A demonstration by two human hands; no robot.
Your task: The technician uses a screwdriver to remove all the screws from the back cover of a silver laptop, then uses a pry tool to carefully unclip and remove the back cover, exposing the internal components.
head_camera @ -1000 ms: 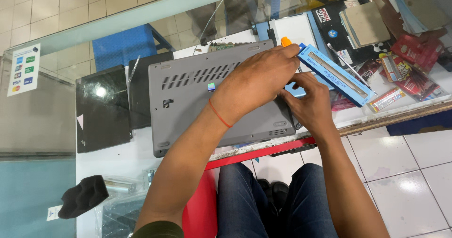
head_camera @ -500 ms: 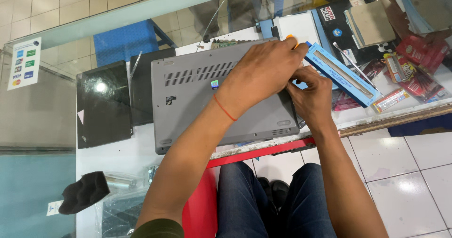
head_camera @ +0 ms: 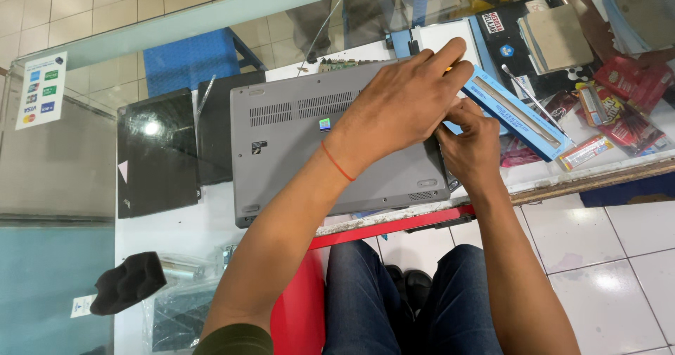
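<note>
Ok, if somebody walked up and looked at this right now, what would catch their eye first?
Most likely the grey laptop lying bottom-up in the middle of the glass counter, with the left hand spread over its right end and the right hand tucked just beneath it at the laptop's right edge. Next, the long blue box slanting away to the right, and the dark laptop lying flat to the left.

The white bench (head_camera: 190, 221) carries an upturned grey laptop (head_camera: 302, 144), two black panels (head_camera: 156, 151), a long blue box (head_camera: 517, 112) and a black cloth (head_camera: 128, 281).
</note>
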